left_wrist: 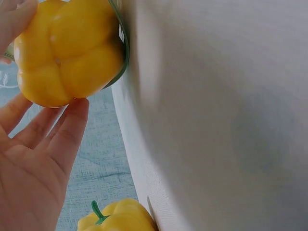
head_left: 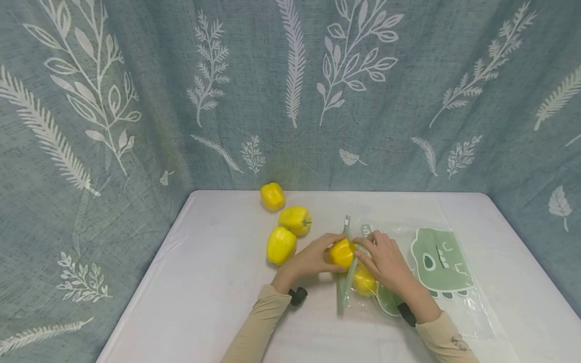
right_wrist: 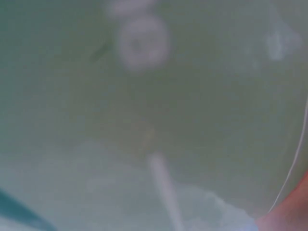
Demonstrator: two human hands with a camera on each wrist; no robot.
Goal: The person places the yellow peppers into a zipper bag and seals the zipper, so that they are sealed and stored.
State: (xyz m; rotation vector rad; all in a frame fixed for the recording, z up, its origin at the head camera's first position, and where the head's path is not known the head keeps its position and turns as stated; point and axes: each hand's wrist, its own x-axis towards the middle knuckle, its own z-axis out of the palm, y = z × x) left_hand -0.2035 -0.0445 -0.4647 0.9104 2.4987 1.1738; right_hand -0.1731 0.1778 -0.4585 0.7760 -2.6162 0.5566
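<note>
In the head view my left hand (head_left: 316, 254) holds a yellow bell pepper (head_left: 342, 253) between thumb and fingers, right at the mouth of a clear zip bag (head_left: 442, 259). The left wrist view shows fingertips (left_wrist: 77, 108) under that pepper and the green edge of the bag mouth round its far side. My right hand (head_left: 385, 259) pinches the green-edged opening of the bag. Another yellow bell pepper (head_left: 364, 282) lies inside the bag, just below the opening. The right wrist view is filled by the blurred green print of the bag (right_wrist: 202, 106).
Three more yellow bell peppers lie left of the bag: one (head_left: 273, 196) at the table's back edge, one (head_left: 295, 220) in front of it, one (head_left: 281, 246) nearest my left hand. A white cloth covers the table (head_left: 190, 282). A patterned curtain (head_left: 272, 101) hangs behind.
</note>
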